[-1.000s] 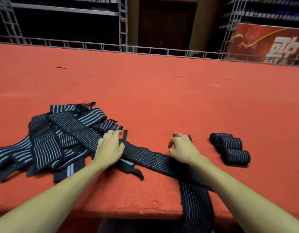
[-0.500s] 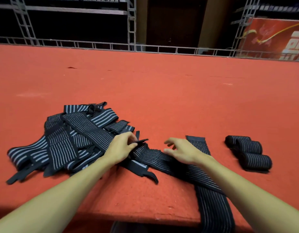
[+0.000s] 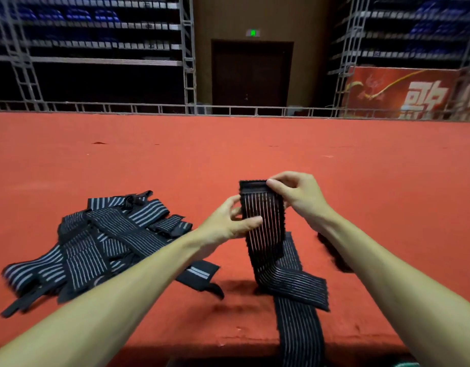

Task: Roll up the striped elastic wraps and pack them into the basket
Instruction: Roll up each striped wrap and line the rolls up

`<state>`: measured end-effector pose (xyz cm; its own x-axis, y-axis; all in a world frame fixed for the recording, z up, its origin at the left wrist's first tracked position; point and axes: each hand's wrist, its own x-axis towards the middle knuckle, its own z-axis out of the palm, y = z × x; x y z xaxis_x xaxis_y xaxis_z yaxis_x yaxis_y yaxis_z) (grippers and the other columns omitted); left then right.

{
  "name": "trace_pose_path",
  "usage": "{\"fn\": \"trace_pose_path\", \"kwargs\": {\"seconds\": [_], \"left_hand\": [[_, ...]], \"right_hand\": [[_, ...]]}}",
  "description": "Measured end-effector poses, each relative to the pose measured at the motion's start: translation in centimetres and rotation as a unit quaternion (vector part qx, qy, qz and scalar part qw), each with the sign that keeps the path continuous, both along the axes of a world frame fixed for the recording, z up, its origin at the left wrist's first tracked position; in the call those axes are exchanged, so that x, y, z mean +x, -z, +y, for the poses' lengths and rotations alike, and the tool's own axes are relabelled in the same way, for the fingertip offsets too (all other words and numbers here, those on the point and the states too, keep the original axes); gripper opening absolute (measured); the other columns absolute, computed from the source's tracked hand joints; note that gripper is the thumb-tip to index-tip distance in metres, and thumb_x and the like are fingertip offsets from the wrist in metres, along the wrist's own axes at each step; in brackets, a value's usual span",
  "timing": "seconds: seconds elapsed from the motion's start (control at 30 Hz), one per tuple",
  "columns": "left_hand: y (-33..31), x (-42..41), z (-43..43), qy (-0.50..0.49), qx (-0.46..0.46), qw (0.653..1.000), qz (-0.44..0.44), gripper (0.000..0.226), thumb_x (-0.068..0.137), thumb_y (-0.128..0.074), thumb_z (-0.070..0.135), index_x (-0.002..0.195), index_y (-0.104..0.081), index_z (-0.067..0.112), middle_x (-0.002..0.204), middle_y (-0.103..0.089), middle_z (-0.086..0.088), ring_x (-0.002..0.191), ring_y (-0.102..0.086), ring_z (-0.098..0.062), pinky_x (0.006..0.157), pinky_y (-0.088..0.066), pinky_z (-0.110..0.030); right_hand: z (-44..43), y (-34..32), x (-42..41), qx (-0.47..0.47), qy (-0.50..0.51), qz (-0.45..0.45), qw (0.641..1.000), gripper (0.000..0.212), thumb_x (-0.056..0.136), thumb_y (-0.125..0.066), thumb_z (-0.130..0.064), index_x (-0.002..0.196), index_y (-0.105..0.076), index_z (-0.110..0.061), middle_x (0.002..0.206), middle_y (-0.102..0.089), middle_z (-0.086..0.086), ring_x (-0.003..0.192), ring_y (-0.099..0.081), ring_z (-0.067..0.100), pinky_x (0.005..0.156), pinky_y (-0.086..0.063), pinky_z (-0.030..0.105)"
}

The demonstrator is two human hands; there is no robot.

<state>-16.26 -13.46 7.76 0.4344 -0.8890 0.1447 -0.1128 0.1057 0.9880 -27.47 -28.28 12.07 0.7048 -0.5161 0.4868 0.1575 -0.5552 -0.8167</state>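
the striped wrap [image 3: 264, 234] is now raised on end above the red surface [image 3: 255, 154]; half a second ago it lay flat there. the left hand [image 3: 227, 225] pinches its left edge, thumb across the front face. the right hand [image 3: 301, 200] grips the top hem between thumb and curled fingers. the lower run of the wrap folds on the surface and hangs over the near edge. the pile of loose wraps [image 3: 104, 242] stays at the left, unmoved. the rolled wraps [image 3: 334, 256], plain to see before, are now largely hidden behind the right forearm.
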Motion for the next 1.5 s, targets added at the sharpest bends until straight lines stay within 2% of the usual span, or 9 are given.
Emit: {"fn": "trace_pose_path", "kwargs": {"seconds": [0.17, 0.37, 0.57, 0.7, 0.77, 1.0, 1.2, 1.33, 1.5], "left_hand": [[-0.2, -3.6, -0.5, -0.010, 0.018, 0.999, -0.034, 0.023, 0.092, -0.060, 0.007, 0.114, -0.059, 0.004, 0.116, -0.064, -0.011, 0.096, -0.063, -0.016, 0.076, -0.058, -0.029], [-4.2, -5.3, 1.4, 0.034, 0.001, 0.999, -0.013, 0.016, 0.094, -0.056, 0.017, 0.108, -0.062, 0.011, 0.095, -0.068, -0.001, 0.078, -0.065, -0.014, 0.061, -0.054, -0.024], [-4.6, -4.7, 2.6, 0.069, -0.023, 0.993, 0.090, 0.029, 0.091, -0.058, 0.014, 0.117, -0.059, 0.000, 0.107, -0.068, -0.014, 0.093, -0.064, -0.022, 0.091, -0.051, -0.036], [0.5, -2.9, 2.2, 0.037, 0.070, 0.996, 0.037, 0.019, 0.096, -0.054, 0.017, 0.113, -0.060, 0.010, 0.091, -0.068, -0.002, 0.074, -0.061, -0.013, 0.079, -0.053, -0.043], [3.2, -1.8, 2.0, 0.042, 0.109, 0.993, 0.032, 0.016, 0.098, -0.051, 0.017, 0.110, -0.062, 0.014, 0.096, -0.070, -0.003, 0.083, -0.064, -0.019, 0.082, -0.053, -0.048], [8.7, 1.5, -0.4, -0.030, 0.150, 0.982, -0.115, 0.010, 0.095, -0.055, 0.008, 0.091, -0.063, 0.012, 0.073, -0.062, 0.007, 0.059, -0.053, -0.002, 0.054, -0.041, -0.018], [11.7, 4.7, -4.0, -0.148, 0.172, 0.950, -0.213, 0.035, 0.081, -0.074, 0.016, 0.104, -0.048, 0.023, 0.070, -0.050, 0.003, 0.061, -0.049, -0.009, 0.061, -0.042, -0.027], [12.9, 5.7, -5.5, -0.164, 0.171, 0.938, -0.252, 0.045, 0.082, -0.072, 0.019, 0.114, -0.041, 0.025, 0.075, -0.050, 0.003, 0.067, -0.052, -0.012, 0.069, -0.044, -0.033], [14.9, 5.6, -6.1, -0.179, 0.207, 0.880, -0.388, 0.023, 0.086, -0.064, 0.031, 0.107, -0.057, 0.029, 0.102, -0.038, 0.009, 0.101, -0.037, -0.010, 0.085, -0.027, -0.025]], "right_hand": [[1.3, -4.6, -2.4, 0.080, -0.016, -0.063, 0.995, 0.007, 0.091, -0.064, -0.014, 0.087, -0.068, -0.010, 0.072, -0.061, 0.004, 0.061, -0.049, 0.016, 0.045, -0.040, 0.020], [2.0, -7.0, -3.4, 0.127, 0.012, -0.110, 0.986, 0.009, 0.092, -0.063, -0.019, 0.085, -0.065, -0.015, 0.074, -0.063, 0.001, 0.062, -0.053, 0.014, 0.053, -0.041, 0.025], [1.7, -5.5, -2.2, 0.099, 0.056, -0.055, 0.992, 0.014, 0.091, -0.064, -0.021, 0.096, -0.063, -0.009, 0.074, -0.062, 0.003, 0.057, -0.053, 0.014, 0.044, -0.037, 0.021], [0.5, -1.7, -0.3, 0.052, 0.052, 0.039, 0.997, 0.009, 0.092, -0.062, -0.011, 0.099, -0.064, -0.004, 0.077, -0.059, 0.006, 0.056, -0.049, 0.012, 0.037, -0.037, 0.016], [-0.5, 0.5, 0.9, 0.029, 0.038, 0.099, 0.994, 0.007, 0.091, -0.062, -0.003, 0.097, -0.063, -0.005, 0.081, -0.060, 0.009, 0.058, -0.052, 0.011, 0.040, -0.040, 0.015], [-4.5, 6.2, 5.0, -0.034, 0.048, 0.210, 0.976, 0.012, 0.084, -0.072, -0.006, 0.093, -0.068, -0.012, 0.079, -0.065, -0.001, 0.072, -0.060, 0.012, 0.063, -0.050, 0.023], [-7.8, 10.9, 9.3, -0.046, 0.114, 0.232, 0.965, 0.014, 0.081, -0.076, -0.015, 0.093, -0.071, -0.011, 0.085, -0.066, -0.002, 0.078, -0.058, 0.009, 0.051, -0.038, 0.007], [-9.3, 14.3, 11.5, -0.046, 0.146, 0.245, 0.957, 0.013, 0.082, -0.075, -0.016, 0.093, -0.072, -0.012, 0.095, -0.071, 0.002, 0.088, -0.059, 0.012, 0.070, -0.036, 0.014], [-10.1, 16.7, 12.2, -0.102, 0.132, 0.321, 0.932, 0.023, 0.081, -0.075, -0.022, 0.103, -0.072, -0.017, 0.106, -0.071, 0.004, 0.102, -0.063, 0.019, 0.094, -0.045, 0.030]]}}
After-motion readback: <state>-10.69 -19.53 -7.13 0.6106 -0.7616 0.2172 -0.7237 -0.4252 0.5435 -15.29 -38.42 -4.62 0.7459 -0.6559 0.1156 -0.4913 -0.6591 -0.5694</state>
